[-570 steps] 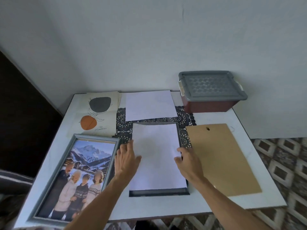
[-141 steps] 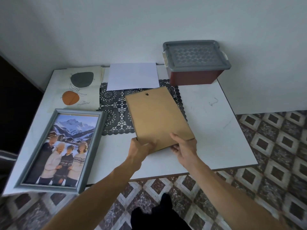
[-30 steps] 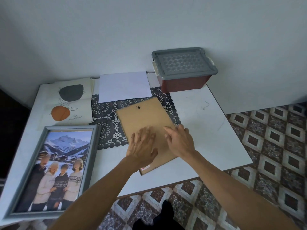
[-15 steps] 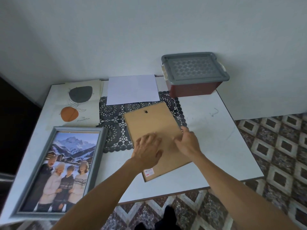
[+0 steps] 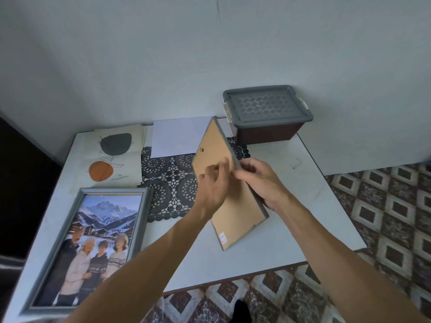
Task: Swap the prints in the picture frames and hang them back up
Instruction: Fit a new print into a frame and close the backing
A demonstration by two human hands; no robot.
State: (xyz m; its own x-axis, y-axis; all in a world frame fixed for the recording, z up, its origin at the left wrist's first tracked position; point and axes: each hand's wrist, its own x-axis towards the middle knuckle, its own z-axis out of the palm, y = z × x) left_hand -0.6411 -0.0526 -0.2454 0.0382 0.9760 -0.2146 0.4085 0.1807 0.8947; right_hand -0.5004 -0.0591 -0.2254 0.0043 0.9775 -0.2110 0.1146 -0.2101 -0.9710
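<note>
A picture frame (image 5: 235,213) with its brown backing board toward me is tilted up on its left long edge above the table. My right hand (image 5: 261,180) grips its raised right edge. My left hand (image 5: 213,185) lies against the backing board with fingers slightly bent. A second grey frame (image 5: 77,243) holding a family-and-mountain photo lies flat at the table's left front. An abstract print (image 5: 114,157) with a dark and an orange shape lies at the back left. A blank white sheet (image 5: 179,136) lies behind the tilted frame.
A white table (image 5: 303,201) stands against a pale wall. A black lace mat (image 5: 172,183) lies at its middle. A brown storage box with a grey lid (image 5: 265,113) sits at the back right. Patterned floor tiles (image 5: 384,217) show to the right and front.
The frame lay flat under both hands a moment ago. Now its right edge is lifted off the table, held by my right hand, with my left hand still on the backing.
</note>
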